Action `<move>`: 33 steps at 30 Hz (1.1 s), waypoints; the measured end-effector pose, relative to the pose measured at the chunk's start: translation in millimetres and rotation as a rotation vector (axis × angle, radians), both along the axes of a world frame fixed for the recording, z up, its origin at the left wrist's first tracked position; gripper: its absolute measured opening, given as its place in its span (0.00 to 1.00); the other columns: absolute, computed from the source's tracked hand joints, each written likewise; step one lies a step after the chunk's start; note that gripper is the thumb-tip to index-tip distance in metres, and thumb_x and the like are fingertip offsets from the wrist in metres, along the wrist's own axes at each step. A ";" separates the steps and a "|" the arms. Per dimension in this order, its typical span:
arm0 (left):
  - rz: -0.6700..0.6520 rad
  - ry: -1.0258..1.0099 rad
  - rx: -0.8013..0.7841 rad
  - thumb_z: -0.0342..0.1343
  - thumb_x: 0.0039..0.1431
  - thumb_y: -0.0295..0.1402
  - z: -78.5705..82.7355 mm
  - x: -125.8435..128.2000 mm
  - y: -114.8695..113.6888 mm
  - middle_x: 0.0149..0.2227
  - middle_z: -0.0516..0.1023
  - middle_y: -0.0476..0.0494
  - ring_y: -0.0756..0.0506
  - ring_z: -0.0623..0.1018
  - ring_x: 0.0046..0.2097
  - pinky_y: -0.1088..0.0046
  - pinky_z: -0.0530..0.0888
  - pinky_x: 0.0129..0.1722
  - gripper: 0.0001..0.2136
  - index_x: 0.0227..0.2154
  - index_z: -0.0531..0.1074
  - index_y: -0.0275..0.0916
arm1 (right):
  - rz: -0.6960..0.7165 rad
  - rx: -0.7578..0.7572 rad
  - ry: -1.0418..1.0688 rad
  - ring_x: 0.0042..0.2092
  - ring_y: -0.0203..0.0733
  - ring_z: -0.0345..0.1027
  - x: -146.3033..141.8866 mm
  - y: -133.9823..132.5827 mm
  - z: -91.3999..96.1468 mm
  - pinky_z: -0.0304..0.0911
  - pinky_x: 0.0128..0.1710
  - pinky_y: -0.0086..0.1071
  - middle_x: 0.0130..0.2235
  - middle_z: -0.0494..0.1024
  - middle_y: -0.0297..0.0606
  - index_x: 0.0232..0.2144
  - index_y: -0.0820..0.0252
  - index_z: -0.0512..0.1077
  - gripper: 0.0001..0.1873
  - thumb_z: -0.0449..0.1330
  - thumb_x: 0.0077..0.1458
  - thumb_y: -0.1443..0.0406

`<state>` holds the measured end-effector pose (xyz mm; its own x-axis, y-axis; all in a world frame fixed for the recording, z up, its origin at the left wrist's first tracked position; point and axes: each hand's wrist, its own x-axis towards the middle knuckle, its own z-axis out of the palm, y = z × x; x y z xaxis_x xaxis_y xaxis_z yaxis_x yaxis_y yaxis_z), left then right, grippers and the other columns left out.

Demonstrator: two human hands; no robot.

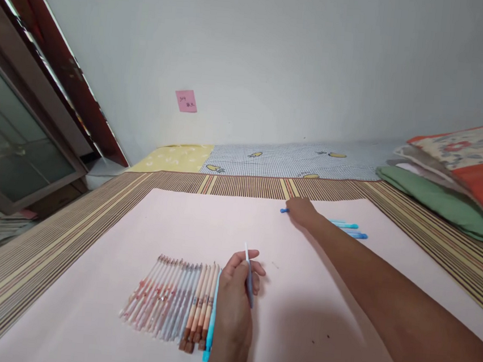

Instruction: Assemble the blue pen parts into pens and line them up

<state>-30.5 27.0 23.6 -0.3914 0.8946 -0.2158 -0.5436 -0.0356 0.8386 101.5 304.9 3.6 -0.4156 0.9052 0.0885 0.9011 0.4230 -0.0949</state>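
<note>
My left hand [237, 294] is closed around a slim pen [249, 281] with a white tip and a bluish-grey body, held at a slant above the pink sheet. Just left of that hand lies a row of pens [170, 299]: clear ones with pinkish parts, greyish ones, several peach pens with brown ends, and a turquoise pen [211, 320] partly hidden by the hand. My right hand [302, 211] reaches to the sheet's far edge, its fingers closed on a blue pen [283, 210]; only a short blue end shows. Beside that wrist lie several blue and turquoise pens [354, 230].
The pink sheet [100, 270] covers a striped mat [70, 227]. Patterned cloth [264, 161] runs along the wall, which bears a pink sticky note [186, 101]. Folded fabric and a cushion [479, 152] are piled at right. Two dark specks [321, 339] lie near the front.
</note>
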 end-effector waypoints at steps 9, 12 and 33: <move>-0.044 0.059 0.032 0.63 0.52 0.41 2.8 -1.8 0.4 0.22 0.69 0.53 0.55 0.59 0.22 0.78 0.54 0.23 0.15 0.36 0.74 0.34 | 0.020 -0.100 0.334 0.31 0.41 0.71 33.5 -66.7 0.9 0.59 0.32 0.30 0.30 0.79 0.39 0.35 0.63 0.75 0.12 0.51 0.60 0.67; -0.063 0.104 -0.019 0.66 0.49 0.43 -2.0 -1.1 2.7 0.19 0.65 0.56 0.56 0.57 0.20 0.78 0.51 0.22 0.16 0.33 0.73 0.35 | 0.039 -0.140 0.445 0.29 0.39 0.68 48.6 -120.5 9.9 0.58 0.29 0.29 0.27 0.77 0.34 0.30 0.60 0.75 0.12 0.54 0.58 0.61; -0.277 0.008 0.168 0.67 0.49 0.36 2.9 -0.5 -3.3 0.24 0.73 0.49 0.52 0.67 0.26 0.77 0.62 0.27 0.11 0.32 0.78 0.35 | 0.237 -0.037 1.108 0.32 0.38 0.68 -25.5 -276.8 31.3 0.66 0.35 0.31 0.38 0.75 0.38 0.36 0.57 0.72 0.07 0.54 0.59 0.69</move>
